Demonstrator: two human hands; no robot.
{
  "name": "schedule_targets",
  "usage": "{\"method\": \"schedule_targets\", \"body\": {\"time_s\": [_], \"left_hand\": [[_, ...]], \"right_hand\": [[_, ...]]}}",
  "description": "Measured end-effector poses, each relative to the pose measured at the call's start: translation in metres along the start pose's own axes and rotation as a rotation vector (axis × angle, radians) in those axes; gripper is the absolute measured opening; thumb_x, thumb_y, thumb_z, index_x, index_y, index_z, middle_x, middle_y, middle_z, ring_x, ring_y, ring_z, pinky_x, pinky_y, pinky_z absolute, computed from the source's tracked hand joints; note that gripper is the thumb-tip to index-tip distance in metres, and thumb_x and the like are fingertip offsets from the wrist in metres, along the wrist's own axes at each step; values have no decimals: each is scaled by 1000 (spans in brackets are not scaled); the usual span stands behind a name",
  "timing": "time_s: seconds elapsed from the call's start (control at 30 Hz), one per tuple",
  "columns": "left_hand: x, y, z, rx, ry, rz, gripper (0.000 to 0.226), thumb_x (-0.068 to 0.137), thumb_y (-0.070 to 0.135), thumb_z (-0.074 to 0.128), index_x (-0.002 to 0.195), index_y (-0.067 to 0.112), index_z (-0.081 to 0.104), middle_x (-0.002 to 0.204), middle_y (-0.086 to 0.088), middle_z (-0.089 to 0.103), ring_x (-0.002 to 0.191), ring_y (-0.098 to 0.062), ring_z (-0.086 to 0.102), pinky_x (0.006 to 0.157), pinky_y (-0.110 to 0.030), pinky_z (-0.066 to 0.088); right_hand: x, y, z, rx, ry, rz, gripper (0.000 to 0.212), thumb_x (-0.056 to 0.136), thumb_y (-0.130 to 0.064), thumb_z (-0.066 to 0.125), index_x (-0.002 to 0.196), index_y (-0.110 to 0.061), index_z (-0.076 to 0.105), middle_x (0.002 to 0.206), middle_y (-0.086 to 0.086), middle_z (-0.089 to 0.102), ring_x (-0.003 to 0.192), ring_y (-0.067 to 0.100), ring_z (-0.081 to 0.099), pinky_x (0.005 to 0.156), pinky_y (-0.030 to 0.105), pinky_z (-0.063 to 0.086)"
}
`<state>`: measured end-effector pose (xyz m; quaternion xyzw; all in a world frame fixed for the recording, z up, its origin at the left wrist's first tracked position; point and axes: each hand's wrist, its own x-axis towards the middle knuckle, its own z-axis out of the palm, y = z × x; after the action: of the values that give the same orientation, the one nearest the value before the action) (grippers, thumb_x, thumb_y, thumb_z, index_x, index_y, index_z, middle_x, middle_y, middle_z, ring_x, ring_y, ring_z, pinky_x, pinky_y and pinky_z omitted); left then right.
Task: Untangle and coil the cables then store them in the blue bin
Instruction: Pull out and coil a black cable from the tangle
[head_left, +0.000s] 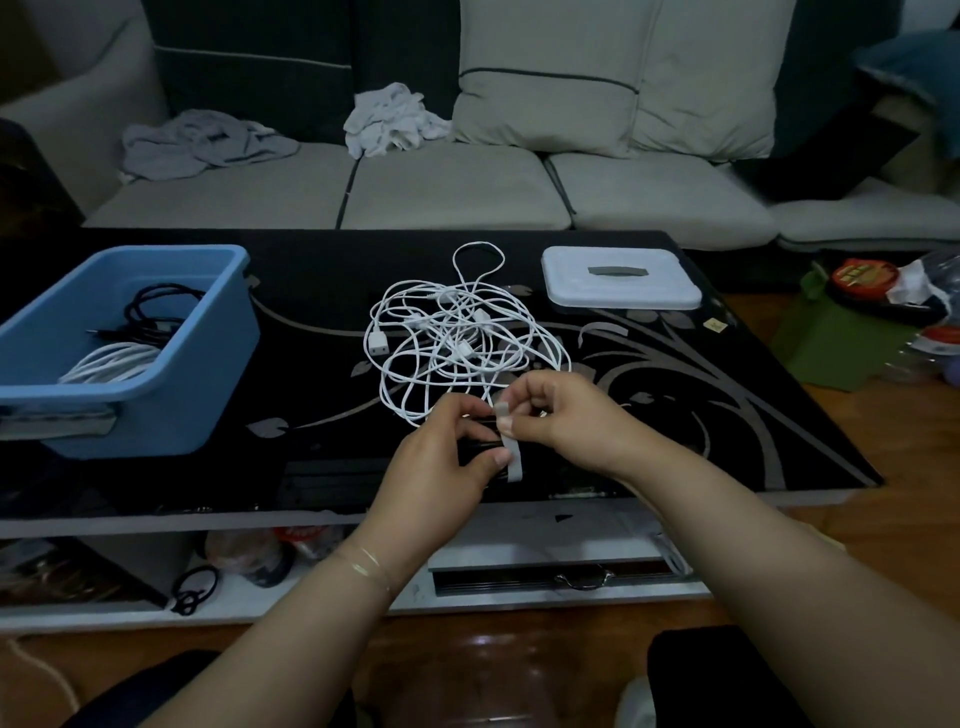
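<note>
At table's near edge, left hand (447, 457) grips a coiled black cable bundle (480, 451); right hand (550, 410) pinches its pale grey strap (511, 457). Just beyond: tangled white cables (447, 332). Far left, blue plastic bin (171, 395) holding coiled cables; white rectangular lid (621, 278) behind right.

One blue bin (156, 395), one white lid (621, 280), two hands, two coiled cables in the bin.

Likely a home lounge: sofa (467, 171), coffee table (675, 364).
</note>
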<state>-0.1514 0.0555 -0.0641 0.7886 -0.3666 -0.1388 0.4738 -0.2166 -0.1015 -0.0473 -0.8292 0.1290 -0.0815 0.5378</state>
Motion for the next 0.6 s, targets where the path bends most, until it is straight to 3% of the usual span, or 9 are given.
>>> {"method": "schedule_targets", "body": {"time_s": [0.3,0.5,0.6], "left_hand": [[-2,-1,3,-42,13,2,34,85,20,71,95,38,44,88,15,68,83,5,60,70,-10,44],[-3,-1,4,-35,4,14,30,85,18,71,96,30,45,88,15,66,87,6,59,75,-15,45],[-6,-2,6,7,11,47,29,86,15,69,90,28,44,89,15,61,90,7,56,72,-9,41]], "right_hand": [[0,-3,0,-26,-26,14,21,84,0,67,78,-19,61,69,-8,57,57,-8,51,62,8,41],[-1,-4,3,-84,-20,30,15,86,-3,65,85,-17,60,71,-6,56,63,2,50,61,11,41],[-4,-4,6,-131,-9,41,18,85,-5,65,96,-17,55,72,-6,57,67,9,51,64,22,41]]}}
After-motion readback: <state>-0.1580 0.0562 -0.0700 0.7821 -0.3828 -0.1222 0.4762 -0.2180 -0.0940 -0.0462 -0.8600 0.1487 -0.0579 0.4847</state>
